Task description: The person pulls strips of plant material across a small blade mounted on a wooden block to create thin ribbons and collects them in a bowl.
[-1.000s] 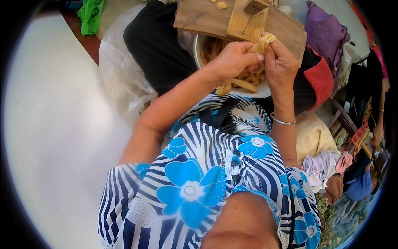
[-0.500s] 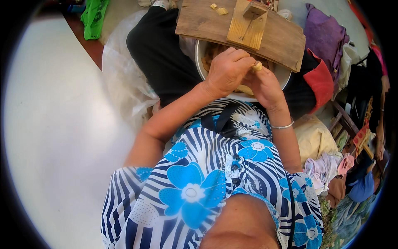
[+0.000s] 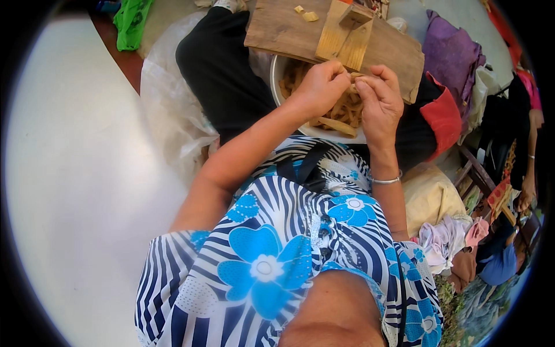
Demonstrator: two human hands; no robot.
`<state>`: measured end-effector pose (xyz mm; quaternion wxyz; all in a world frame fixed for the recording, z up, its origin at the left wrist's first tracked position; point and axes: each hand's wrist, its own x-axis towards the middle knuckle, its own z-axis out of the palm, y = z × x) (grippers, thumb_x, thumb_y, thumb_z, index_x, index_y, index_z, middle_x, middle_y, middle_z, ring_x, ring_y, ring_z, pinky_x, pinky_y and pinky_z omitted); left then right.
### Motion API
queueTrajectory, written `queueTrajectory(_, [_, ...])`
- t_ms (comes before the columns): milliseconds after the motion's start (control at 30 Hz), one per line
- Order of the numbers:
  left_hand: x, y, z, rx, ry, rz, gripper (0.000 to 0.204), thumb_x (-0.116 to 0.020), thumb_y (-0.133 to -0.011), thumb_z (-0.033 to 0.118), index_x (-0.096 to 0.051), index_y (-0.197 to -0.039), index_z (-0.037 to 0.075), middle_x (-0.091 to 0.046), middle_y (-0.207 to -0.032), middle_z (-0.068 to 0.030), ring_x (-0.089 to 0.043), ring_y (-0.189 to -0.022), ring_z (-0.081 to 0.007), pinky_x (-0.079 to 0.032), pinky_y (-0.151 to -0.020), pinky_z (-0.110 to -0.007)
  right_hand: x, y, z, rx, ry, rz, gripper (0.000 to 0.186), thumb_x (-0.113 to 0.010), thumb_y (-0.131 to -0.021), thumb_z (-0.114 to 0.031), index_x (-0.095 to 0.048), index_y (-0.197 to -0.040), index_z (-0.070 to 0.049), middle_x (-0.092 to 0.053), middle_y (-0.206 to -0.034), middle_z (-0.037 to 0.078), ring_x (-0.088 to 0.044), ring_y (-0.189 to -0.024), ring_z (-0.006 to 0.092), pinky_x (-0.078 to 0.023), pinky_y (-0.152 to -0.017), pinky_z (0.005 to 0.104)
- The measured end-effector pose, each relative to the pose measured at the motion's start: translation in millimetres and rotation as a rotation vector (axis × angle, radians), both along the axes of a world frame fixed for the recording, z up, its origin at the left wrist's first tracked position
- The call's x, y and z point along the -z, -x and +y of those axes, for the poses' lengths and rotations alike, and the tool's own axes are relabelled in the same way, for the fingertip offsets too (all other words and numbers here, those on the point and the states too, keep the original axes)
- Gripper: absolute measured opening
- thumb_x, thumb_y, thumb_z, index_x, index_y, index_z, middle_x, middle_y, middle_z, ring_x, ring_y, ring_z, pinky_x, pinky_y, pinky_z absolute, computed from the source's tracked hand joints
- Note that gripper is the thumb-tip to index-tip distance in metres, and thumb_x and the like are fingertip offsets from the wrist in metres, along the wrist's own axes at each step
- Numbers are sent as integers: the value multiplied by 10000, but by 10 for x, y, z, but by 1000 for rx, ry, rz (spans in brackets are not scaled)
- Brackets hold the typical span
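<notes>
My left hand [image 3: 322, 89] is closed, fingertips pinched at a small piece of tan strip [image 3: 355, 75]. Beside it my right hand [image 3: 380, 104] has thumb and fingers closed on that strip, much of which the fingers hide. Both hands are over a white bowl [image 3: 274, 81] holding several tan curled strips [image 3: 345, 113] between my legs. Across the bowl's far side lies a wooden board [image 3: 280, 29], with a lighter wooden piece [image 3: 334, 40] and a small upright block on it. Small tan bits [image 3: 310, 16] lie on its left part.
Crumpled clear plastic [image 3: 173, 110] and a green bag [image 3: 132, 22] lie left, beside a pale surface [image 3: 81, 144]. At right are purple cloth [image 3: 448, 43], red cloth [image 3: 439, 115], a cream sack [image 3: 430, 196], piled fabrics and another person's arm [image 3: 529, 179].
The broad loop of strip seen a second ago is now mostly hidden between my fingers. My right hand's fingers have risen since half a second ago; my left hand has shifted slightly right.
</notes>
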<state>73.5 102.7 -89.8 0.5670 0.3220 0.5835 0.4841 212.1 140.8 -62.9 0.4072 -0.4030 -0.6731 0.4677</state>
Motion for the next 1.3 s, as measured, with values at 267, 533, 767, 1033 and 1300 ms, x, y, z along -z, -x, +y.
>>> queueTrajectory(267, [-74, 30, -468, 70, -76, 117, 138, -537, -920, 161, -578, -834, 61, -489, -662, -44, -455, -529, -94, -373, -457, -265, 293, -117, 257, 155, 340, 283, 207, -622, -865, -80, -620, -1044, 22, -535, -1156, 77, -522, -1014, 146, -418, -868, 249])
queueTrajectory(533, [-286, 271, -254, 78, -687, 1258, 189, -631, -669, 81, -618, -852, 125, -542, -718, -48, -551, -615, -228, -452, -521, -330, -156, -185, 478, -231, -23, -222, 364, -598, -903, -282, -606, -1129, 4, -590, -1043, 40, -549, -928, 149, -444, -860, 270])
queueTrajectory(767, [-406, 299, -65, 95, -762, 1112, 182, -639, -729, 96, -648, -909, 117, -572, -734, -61, -579, -649, -241, -467, -561, -332, -206, -145, 572, -575, 748, -88, 234, -597, -889, -118, -619, -1081, 14, -657, -922, 26, -617, -753, 89, -488, -716, 216])
queueTrajectory(1033, [-320, 363, -191, 249, -328, 643, 118, -606, -859, 156, -651, -914, 62, -611, -703, -93, -589, -633, -184, -455, -572, -295, -171, -230, 454, -492, 502, -218, 189, -627, -853, -65, -642, -1031, -2, -652, -862, 18, -584, -751, 66, -457, -692, 196])
queueTrajectory(1300, [-191, 769, 265, 164, -82, 163, 157, -579, -887, 157, -647, -925, 20, -569, -712, 31, -491, -670, -38, -388, -614, -200, -91, 10, 545, -170, 440, 4, 116, -576, -884, -69, -648, -955, -13, -606, -761, -29, -488, -628, 34, -411, -581, 189])
